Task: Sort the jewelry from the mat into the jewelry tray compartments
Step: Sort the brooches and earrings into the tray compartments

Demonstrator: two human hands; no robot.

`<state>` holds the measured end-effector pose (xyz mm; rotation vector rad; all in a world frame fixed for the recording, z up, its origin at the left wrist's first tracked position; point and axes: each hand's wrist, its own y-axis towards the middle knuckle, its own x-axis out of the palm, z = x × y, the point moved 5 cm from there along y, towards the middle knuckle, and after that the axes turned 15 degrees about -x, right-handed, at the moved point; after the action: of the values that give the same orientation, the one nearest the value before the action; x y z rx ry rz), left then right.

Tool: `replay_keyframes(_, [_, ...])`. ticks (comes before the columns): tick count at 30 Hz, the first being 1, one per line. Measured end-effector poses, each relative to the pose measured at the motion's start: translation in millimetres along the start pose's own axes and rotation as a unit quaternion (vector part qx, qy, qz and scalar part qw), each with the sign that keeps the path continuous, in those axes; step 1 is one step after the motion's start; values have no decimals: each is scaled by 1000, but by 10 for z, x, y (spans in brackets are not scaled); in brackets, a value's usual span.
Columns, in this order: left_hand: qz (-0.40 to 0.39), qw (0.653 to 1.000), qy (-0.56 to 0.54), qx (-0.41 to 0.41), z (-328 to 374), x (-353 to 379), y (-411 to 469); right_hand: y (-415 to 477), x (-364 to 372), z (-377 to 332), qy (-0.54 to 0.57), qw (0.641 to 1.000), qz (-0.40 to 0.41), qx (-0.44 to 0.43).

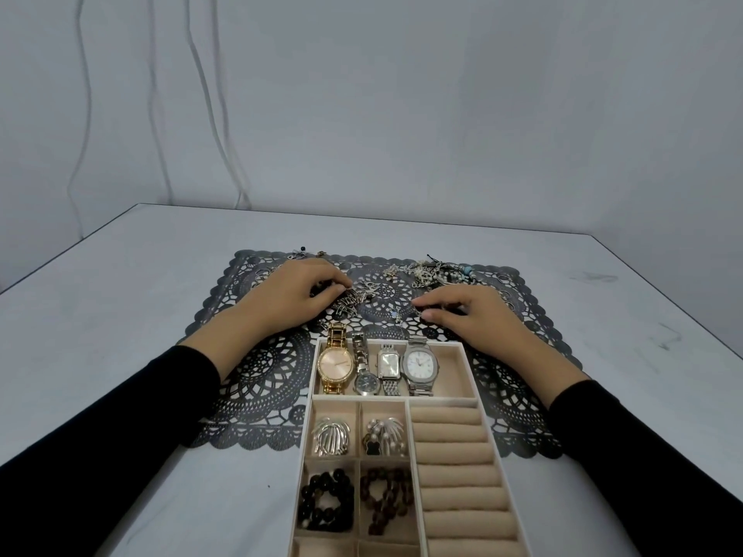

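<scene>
A beige jewelry tray [466, 357] lies in front of me, partly on a black lace mat [265, 371]. Its far compartment holds several watches [335, 365]. Small compartments hold silver brooches [331, 436] and dark bead bracelets [326, 502]; the ring rolls [454, 456] on the right carry nothing. My left hand [295, 293] rests on the mat with fingertips pinching a small metal piece [347, 303]. To the right, my right hand [468, 315] has its fingers curled over a small item that I cannot make out. A heap of chains and beads [434, 273] lies at the mat's far right.
The mat lies on a white table [120, 315] against a grey wall. A few small pieces [299, 253] lie at the mat's far left edge, and rings [504, 279] at its far right. White cables hang down the wall at the left.
</scene>
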<state>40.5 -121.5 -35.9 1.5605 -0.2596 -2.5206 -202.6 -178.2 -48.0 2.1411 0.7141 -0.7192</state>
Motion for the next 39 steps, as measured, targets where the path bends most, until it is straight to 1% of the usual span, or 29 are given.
replay_keyframes(3, [8, 1000, -9, 1, -13, -6, 0, -9, -16, 7, 11, 1000, 18, 3])
replay_keyframes(7, [21, 999, -48, -9, 3, -35, -11, -22, -41, 15, 39, 998, 39, 4])
replay_keyframes(12, [33, 995, -90, -10, 41, -66, -61, -36, -69, 34, 43, 997, 64, 8])
replay_keyframes(17, [74, 982, -164, -52, 39, -157, -99, -46, -76, 19, 20, 998, 57, 23])
replay_keyframes(21, [85, 973, -204, -71, 57, -197, -129, -77, -114, -44, 15, 996, 80, 32])
replay_keyframes(24, [88, 968, -223, -78, 91, -206, -178, -123, -179, -88, 43, 991, 112, 55])
replay_keyframes(31, [106, 948, -282, -101, 182, -272, -347, -185, -258, -329, 184, 967, 150, 97])
replay_keyframes(39, [105, 932, -334, -90, 307, -373, -680, -279, -289, -691, 238, 949, 191, 76])
